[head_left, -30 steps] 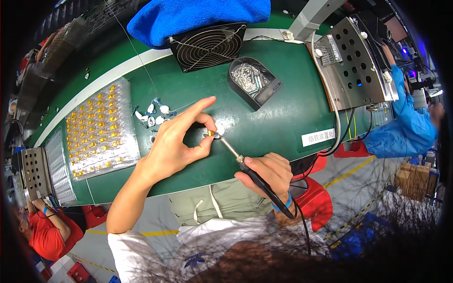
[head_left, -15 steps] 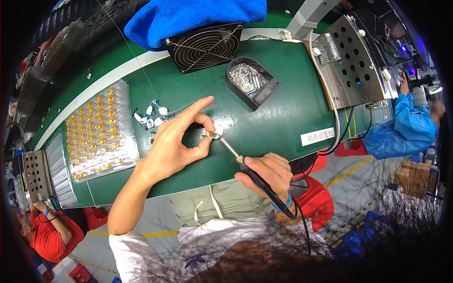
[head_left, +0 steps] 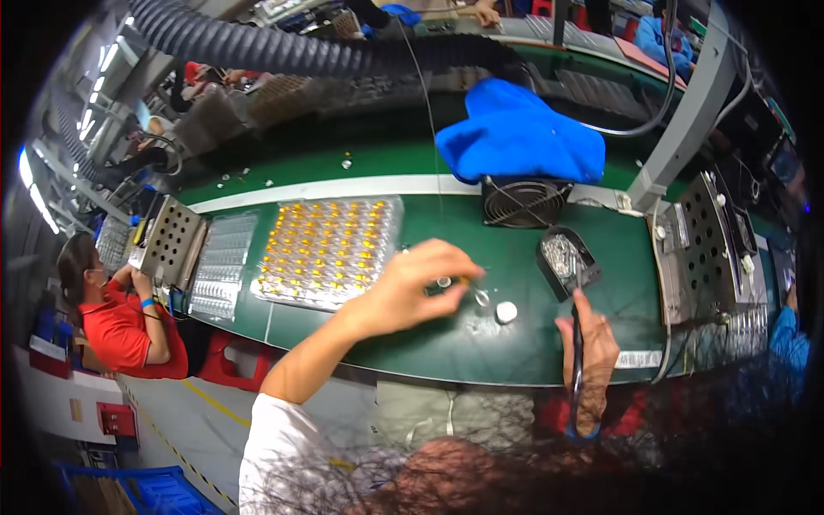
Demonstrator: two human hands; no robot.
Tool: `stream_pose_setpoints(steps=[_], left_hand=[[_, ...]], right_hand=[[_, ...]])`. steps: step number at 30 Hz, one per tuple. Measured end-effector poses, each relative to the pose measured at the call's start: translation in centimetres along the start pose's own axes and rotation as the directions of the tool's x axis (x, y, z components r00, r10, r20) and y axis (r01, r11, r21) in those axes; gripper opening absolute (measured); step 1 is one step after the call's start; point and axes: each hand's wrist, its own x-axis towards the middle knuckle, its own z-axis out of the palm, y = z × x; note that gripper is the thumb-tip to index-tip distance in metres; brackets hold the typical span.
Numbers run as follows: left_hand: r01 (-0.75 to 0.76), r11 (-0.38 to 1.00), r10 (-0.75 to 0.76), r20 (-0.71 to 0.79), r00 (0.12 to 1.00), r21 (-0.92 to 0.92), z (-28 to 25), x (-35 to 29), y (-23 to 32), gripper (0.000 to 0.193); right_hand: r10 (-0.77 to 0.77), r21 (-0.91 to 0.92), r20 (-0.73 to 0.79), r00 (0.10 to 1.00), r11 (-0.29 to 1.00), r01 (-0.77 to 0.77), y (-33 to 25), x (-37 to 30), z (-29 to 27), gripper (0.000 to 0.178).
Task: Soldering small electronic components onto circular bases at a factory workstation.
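My left hand (head_left: 421, 287) hovers over the green bench, its thumb and index finger pinched on a small orange part (head_left: 464, 281). Just right of those fingertips is a small whitish piece (head_left: 482, 298); whether it is joined to the part I cannot tell. A white round piece (head_left: 506, 312) lies on the bench nearby. In my right hand (head_left: 590, 343) is a soldering iron (head_left: 577, 348) with a black handle, its blurred tip pointing over a black open bin (head_left: 560, 290) of small silvery parts. Part of a small white-and-dark piece (head_left: 444, 281) shows behind my left fingers.
A clear plastic tray (head_left: 386, 249) with rows of orange parts stands on the left. Behind the bin are a black fan (head_left: 525, 203) and a blue cloth (head_left: 524, 137). A perforated metal box (head_left: 704, 240) stands at right. A co-worker in red (head_left: 129, 330) sits at far left.
The soldering iron has moved away from the piece in my left hand, over to the black bin. My view has shifted, showing more of the workshop to the left and back.
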Motion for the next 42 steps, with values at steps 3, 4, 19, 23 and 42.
stream_pose_setpoints(steps=[3, 4, 19, 23, 42], left_hand=[[0.266, 0.963, -0.264, -0.043, 0.963, 0.043, -5.3, 0.9, -3.0, 0.026], [0.293, 0.954, -0.287, -0.083, 0.954, 0.065, -6.3, 1.6, -5.1, 0.026], [0.374, -0.005, -0.636, -0.292, 0.714, 0.927, -31.5, -13.7, -37.9, 0.020], [0.403, 0.159, -0.526, -0.269, 0.807, 0.901, -28.5, -10.4, -37.6, 0.014], [-0.186, 0.973, 0.183, 0.033, 0.983, 0.140, 4.5, -0.5, 0.8, 0.038]], right_hand=[[0.131, 0.300, -0.029, 0.991, 0.947, -0.116, -0.7, -2.2, 1.6, 0.055], [0.205, 0.457, -0.037, 0.978, 0.874, -0.166, -0.7, -2.9, 2.5, 0.055], [-0.020, 0.386, -0.098, 0.995, 0.921, 0.057, -2.3, -2.4, 2.7, 0.053], [0.007, 0.334, -0.130, 0.991, 0.942, 0.037, -2.1, -2.8, 2.5, 0.054], [0.003, 0.402, -0.203, 0.979, 0.912, 0.081, -3.2, -2.3, 3.9, 0.037]])
